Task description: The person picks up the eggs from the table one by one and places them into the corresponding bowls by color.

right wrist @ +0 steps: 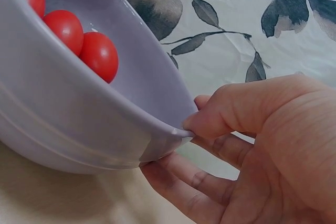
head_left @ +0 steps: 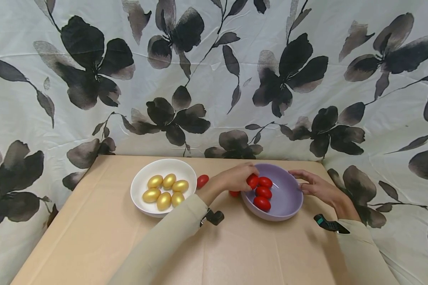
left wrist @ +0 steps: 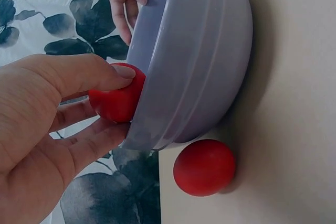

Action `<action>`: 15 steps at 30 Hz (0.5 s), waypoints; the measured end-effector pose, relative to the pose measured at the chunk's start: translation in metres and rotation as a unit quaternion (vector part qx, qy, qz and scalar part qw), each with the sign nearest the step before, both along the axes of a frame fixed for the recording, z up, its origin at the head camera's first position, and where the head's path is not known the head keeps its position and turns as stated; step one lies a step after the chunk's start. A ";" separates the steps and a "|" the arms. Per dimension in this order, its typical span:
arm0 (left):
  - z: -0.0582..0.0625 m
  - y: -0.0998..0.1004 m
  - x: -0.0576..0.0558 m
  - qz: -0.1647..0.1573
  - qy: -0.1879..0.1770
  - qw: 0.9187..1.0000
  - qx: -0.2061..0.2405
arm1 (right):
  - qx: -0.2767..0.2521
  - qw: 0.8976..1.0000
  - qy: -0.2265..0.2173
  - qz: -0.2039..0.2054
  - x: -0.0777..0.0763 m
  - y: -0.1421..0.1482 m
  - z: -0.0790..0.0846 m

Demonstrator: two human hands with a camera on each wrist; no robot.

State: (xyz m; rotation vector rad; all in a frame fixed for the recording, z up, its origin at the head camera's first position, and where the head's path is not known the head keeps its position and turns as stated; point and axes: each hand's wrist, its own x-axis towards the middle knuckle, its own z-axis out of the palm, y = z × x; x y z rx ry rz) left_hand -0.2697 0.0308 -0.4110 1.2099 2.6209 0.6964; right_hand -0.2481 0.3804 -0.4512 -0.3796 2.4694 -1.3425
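Observation:
My left hand (head_left: 237, 178) pinches a red egg (left wrist: 118, 95) between thumb and fingers at the left rim of the purple bowl (head_left: 287, 200). In the head view, several red eggs (head_left: 262, 203) lie inside that bowl along its left side. My right hand (head_left: 315, 186) grips the bowl's right rim, thumb on the inner side and fingers beneath, as the right wrist view shows. One more red egg (left wrist: 205, 168) rests on the table just outside the bowl, below my left hand.
A white bowl (head_left: 139, 198) with several gold eggs (head_left: 164, 201) stands to the left on the tan table (head_left: 235, 253). Another red egg (head_left: 202, 181) lies beside its right rim. Behind the table hangs a floral cloth (head_left: 221, 99).

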 end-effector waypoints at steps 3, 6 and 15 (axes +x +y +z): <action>-0.001 0.003 -0.001 -0.002 -0.005 1.000 -0.003 | -0.001 1.000 0.001 0.002 0.000 0.000 0.000; -0.001 0.006 -0.002 -0.008 0.000 1.000 -0.010 | -0.002 1.000 0.002 0.003 0.000 -0.001 0.000; -0.007 0.019 -0.002 -0.028 0.013 0.999 -0.043 | -0.003 1.000 0.002 0.003 0.000 -0.002 0.001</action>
